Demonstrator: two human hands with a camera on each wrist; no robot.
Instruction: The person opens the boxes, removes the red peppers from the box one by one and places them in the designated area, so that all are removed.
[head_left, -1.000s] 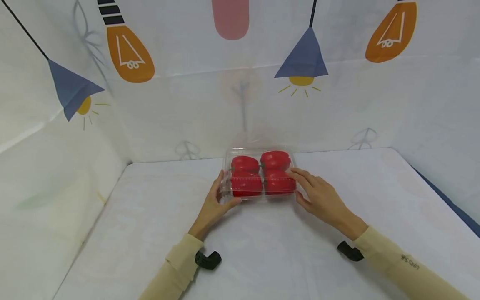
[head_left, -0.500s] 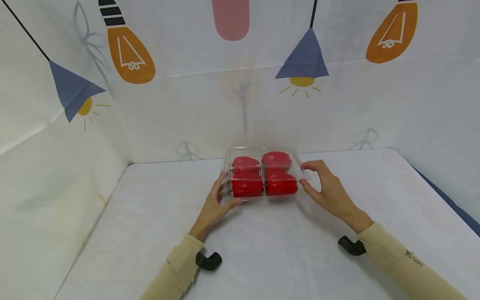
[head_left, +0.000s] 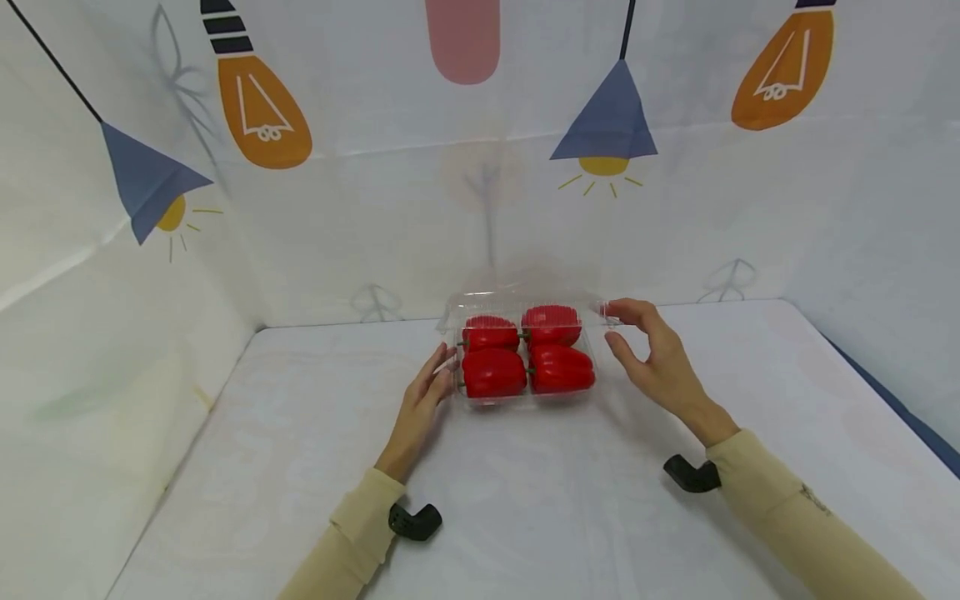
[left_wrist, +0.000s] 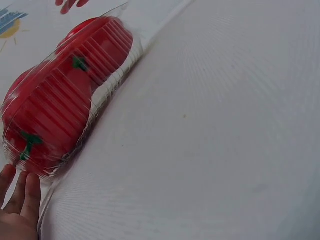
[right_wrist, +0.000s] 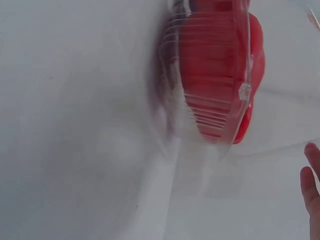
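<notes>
Several red bell peppers lie in a clear plastic clamshell box in the head view. Its hinged lid is raised and tilts back above the rear peppers. At the box's left side, my left hand rests with extended fingers by the wall. The left wrist view shows its fingertips beside the end of a pepper with a green stem. My right hand is at the lid's right corner, fingertips against the edge and thumb apart below. Part of this hand enters the right wrist view.
The box stands near the back of a white-covered table. Behind it hangs a white cloth wall printed with lamps and bulbs. Another cloth wall borders the left side. Black devices sit at both wrists.
The lid has swung upward and back, exposing the front peppers. My right hand has risen with it, its thumb parting from the edge. The left thumb has slid leftward from the box's front corner.
</notes>
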